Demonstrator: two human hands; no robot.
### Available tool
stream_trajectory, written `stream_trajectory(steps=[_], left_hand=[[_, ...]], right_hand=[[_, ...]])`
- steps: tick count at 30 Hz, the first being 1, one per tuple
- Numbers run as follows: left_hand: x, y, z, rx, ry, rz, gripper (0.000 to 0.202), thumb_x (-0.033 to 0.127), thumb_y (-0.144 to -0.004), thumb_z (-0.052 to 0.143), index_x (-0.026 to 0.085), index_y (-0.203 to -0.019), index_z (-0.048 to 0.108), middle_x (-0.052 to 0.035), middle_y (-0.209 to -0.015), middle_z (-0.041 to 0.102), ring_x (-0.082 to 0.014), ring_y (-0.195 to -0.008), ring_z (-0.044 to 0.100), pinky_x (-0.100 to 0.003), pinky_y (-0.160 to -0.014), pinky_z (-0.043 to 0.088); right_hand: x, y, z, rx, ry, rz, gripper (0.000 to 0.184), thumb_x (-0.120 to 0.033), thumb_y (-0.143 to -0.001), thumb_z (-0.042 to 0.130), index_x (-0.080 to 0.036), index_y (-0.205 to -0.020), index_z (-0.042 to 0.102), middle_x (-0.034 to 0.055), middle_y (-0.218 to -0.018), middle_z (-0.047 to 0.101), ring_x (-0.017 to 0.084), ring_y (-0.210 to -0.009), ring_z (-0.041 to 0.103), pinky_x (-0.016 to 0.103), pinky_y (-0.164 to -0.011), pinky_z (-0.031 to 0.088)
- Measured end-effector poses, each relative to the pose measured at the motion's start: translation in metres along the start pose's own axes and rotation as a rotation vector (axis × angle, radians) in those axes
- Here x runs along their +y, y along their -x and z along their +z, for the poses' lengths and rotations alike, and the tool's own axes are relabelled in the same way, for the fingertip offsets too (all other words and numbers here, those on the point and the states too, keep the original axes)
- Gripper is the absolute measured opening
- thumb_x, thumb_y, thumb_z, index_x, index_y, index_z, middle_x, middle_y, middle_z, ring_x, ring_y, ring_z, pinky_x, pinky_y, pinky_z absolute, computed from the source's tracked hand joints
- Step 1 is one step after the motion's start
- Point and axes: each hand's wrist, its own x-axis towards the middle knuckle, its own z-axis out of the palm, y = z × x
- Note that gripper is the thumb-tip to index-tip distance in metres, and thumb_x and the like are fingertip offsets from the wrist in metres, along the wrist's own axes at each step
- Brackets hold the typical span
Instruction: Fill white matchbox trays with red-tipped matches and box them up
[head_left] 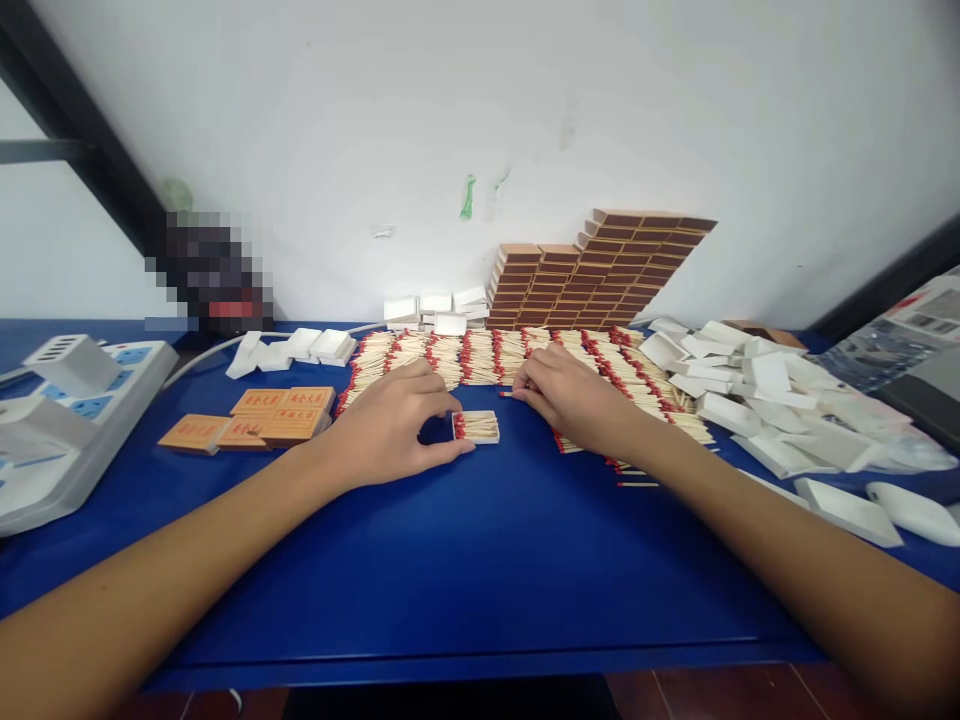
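A small white matchbox tray (486, 441) lies on the blue table in front of me, with red-headed matches inside. My left hand (394, 420) holds the tray at its left end, thumb along the near side and fingers at the far side. To the right, my right hand (566, 395) is closed in a pinch; a match (506, 394) sticks out leftward from its fingertips, red head outermost. Whether more matches are in that pinch is hidden. Behind both hands spreads a broad heap of loose matches (480, 360), laid in rough rows.
Orange matchboxes (300, 420) lie at left beside a white power strip (142, 385). Brown-sided matchboxes (600, 275) are stacked against the wall. White empty trays (772, 375) are piled at right, and several more trays (448, 323) stand at the back.
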Motion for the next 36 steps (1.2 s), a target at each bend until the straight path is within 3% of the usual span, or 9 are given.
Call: stream_trajectory(steps=[7,12,23,26,30,36], left_hand=[[0.003,0.000,0.000,0.032,-0.017,0.031,0.032,0.049,-0.099,0.073,0.018,-0.104,0.078,-0.0065,-0.089,0.071,-0.0252,-0.094,0.062,-0.039,-0.085,0.048],[0.004,-0.001,0.001,0.034,-0.028,0.052,0.033,0.049,-0.101,0.071,0.017,-0.095,0.076,-0.0066,-0.088,0.071,-0.0246,-0.091,0.061,-0.039,-0.083,0.047],[0.005,0.000,0.001,0.018,-0.014,0.028,0.034,0.050,-0.099,0.073,0.018,-0.103,0.078,-0.0068,-0.091,0.073,-0.0256,-0.096,0.063,-0.039,-0.087,0.049],[0.005,0.000,0.001,0.014,-0.021,0.026,0.033,0.050,-0.099,0.073,0.018,-0.105,0.078,-0.0067,-0.091,0.073,-0.0254,-0.095,0.063,-0.040,-0.086,0.049],[0.003,0.001,0.001,0.011,-0.018,0.023,0.033,0.049,-0.099,0.074,0.018,-0.106,0.079,-0.0062,-0.090,0.072,-0.0256,-0.096,0.063,-0.039,-0.086,0.049],[0.003,0.001,0.000,0.014,-0.019,0.038,0.032,0.047,-0.099,0.074,0.016,-0.106,0.079,-0.0065,-0.089,0.072,-0.0254,-0.094,0.063,-0.040,-0.086,0.049]], right_hand=[[-0.047,0.007,-0.010,0.141,-0.109,-0.052,0.015,-0.026,-0.109,0.051,-0.024,-0.097,0.057,0.0110,-0.100,0.066,0.029,-0.099,0.057,0.043,-0.085,0.047],[-0.066,0.011,0.002,0.079,-0.077,-0.083,0.017,-0.020,-0.108,0.050,-0.023,-0.096,0.062,0.0114,-0.099,0.068,0.028,-0.098,0.059,0.044,-0.085,0.048],[-0.049,0.011,-0.001,0.010,-0.198,-0.039,0.013,-0.027,-0.107,0.058,-0.023,-0.096,0.063,0.0084,-0.099,0.066,0.025,-0.097,0.059,0.039,-0.083,0.048],[-0.040,0.009,-0.003,0.067,-0.183,-0.043,0.013,-0.030,-0.107,0.059,-0.023,-0.096,0.063,0.0077,-0.097,0.065,0.025,-0.095,0.059,0.039,-0.082,0.047],[-0.012,0.002,-0.010,0.158,-0.012,0.022,0.016,-0.028,-0.105,0.058,-0.022,-0.092,0.066,0.0091,-0.090,0.065,0.028,-0.092,0.058,0.043,-0.083,0.045],[0.011,-0.001,-0.005,0.032,0.046,0.053,0.017,-0.027,-0.101,0.060,-0.021,-0.090,0.071,0.0110,-0.092,0.066,0.030,-0.096,0.058,0.044,-0.084,0.046]])
